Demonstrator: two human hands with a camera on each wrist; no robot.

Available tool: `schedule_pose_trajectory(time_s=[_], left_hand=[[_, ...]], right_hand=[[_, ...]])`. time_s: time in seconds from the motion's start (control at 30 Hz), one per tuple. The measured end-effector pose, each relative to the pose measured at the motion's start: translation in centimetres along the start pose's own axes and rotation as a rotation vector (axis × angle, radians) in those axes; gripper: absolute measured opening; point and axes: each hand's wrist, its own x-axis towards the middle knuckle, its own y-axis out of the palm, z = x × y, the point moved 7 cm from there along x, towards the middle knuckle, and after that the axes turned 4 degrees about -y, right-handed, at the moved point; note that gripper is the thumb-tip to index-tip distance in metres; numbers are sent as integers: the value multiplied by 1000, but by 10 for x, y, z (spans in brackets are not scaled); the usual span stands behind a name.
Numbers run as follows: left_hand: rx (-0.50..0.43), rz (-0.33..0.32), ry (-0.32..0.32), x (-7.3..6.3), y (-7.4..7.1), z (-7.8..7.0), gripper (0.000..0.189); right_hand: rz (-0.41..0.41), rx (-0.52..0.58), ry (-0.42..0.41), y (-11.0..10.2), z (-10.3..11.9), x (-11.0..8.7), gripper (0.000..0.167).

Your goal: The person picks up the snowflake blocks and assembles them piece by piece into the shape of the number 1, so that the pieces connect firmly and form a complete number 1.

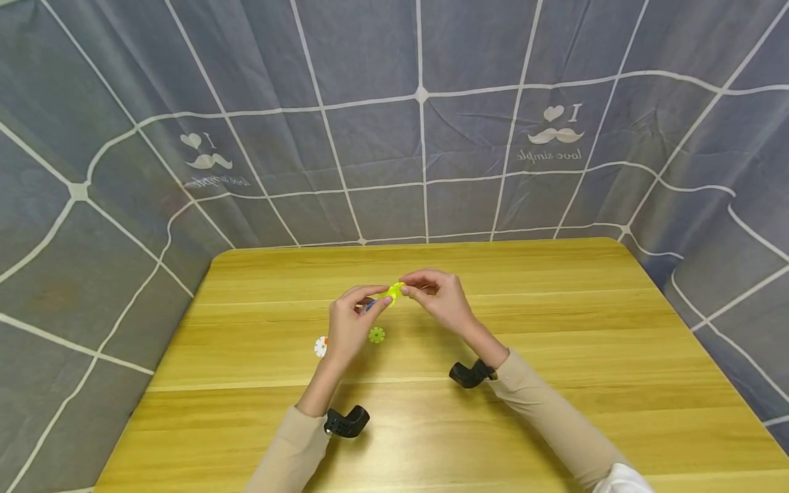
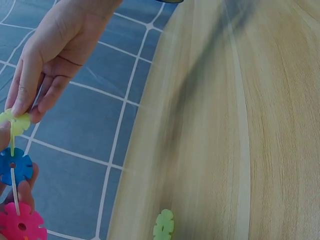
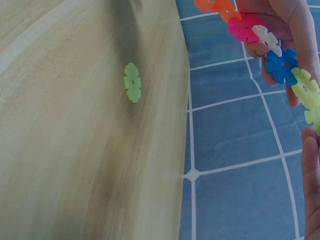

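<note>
A chain of slotted plastic snowflake discs (image 3: pixel 284 65), with orange, pink, white, blue and yellow pieces, runs along my left hand (image 1: pixel 350 320). That hand holds the chain near its yellow end, fingers behind the blue disc (image 2: pixel 15 166). Opposite it, my right hand (image 1: pixel 445 300) pinches the outermost yellow disc (image 2: pixel 20 123) between thumb and fingers. In the head view both hands meet at the yellow pieces (image 1: pixel 395 293), raised over the table. A light green disc (image 1: pixel 377 335) lies on the table below them. Next to my left wrist shows a white disc (image 1: pixel 320 347) with a bit of orange, partly hidden.
The wood-grain table (image 1: pixel 555 329) reaches back to a grey curtain (image 1: pixel 382 150) with white grid lines, which also hangs along both sides. Black camera mounts (image 1: pixel 348 422) sit on both wrists.
</note>
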Motion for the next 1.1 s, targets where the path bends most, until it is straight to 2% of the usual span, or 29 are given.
schedule_pose_trajectory(time_s=[0.23, 0.47, 0.63, 0.73, 0.87, 1.0, 1.1], left_hand=[[24, -15, -4, 1, 0, 0, 19], [34, -41, -19, 1, -5, 3, 16], [37, -57, -37, 0, -8, 10, 16], [37, -77, -45, -1, -12, 13, 15], [36, -101, -36, -1, -16, 14, 16], [39, -111, -26, -1, -19, 14, 16], [30, -116, -24, -1, -20, 14, 16]], right_hand=[[6, 5, -11, 4, 2, -1, 14], [41, 54, 23, 14, -34, 1, 18], [33, 113, 40, 17, -44, 2, 21], [42, 111, 55, 21, -50, 2, 20], [128, 61, 122, 35, -65, 1, 20], [255, -53, 223, 54, -84, -4, 20], [297, -143, 288, 64, -96, -9, 18]])
